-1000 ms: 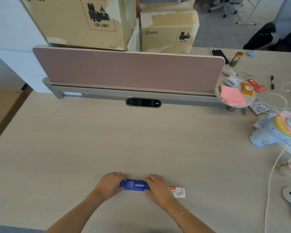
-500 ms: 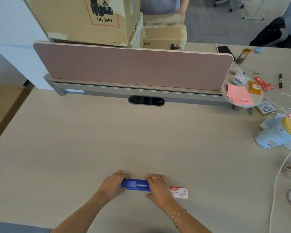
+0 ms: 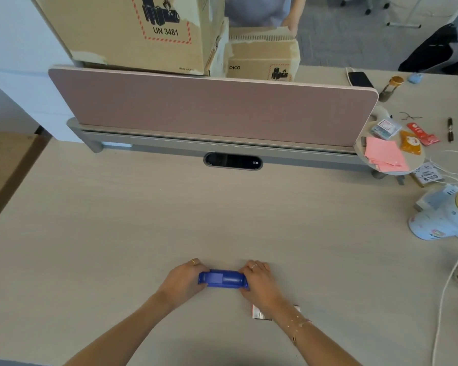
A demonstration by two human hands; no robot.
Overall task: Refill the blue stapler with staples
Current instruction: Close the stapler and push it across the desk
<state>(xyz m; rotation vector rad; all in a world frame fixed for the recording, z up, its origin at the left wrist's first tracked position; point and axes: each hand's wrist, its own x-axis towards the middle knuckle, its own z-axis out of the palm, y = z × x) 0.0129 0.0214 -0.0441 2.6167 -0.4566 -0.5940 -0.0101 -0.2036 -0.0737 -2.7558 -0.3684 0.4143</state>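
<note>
While both hands clasp its ends, left hand (image 3: 183, 282) and right hand (image 3: 261, 283), the stapler (image 3: 222, 279) lies on the near surface (image 3: 117, 233). Stiff, smooth plastic; gripping the ends looks right. Staple box (image 3: 259, 314) sits just behind the right wrist.
</note>
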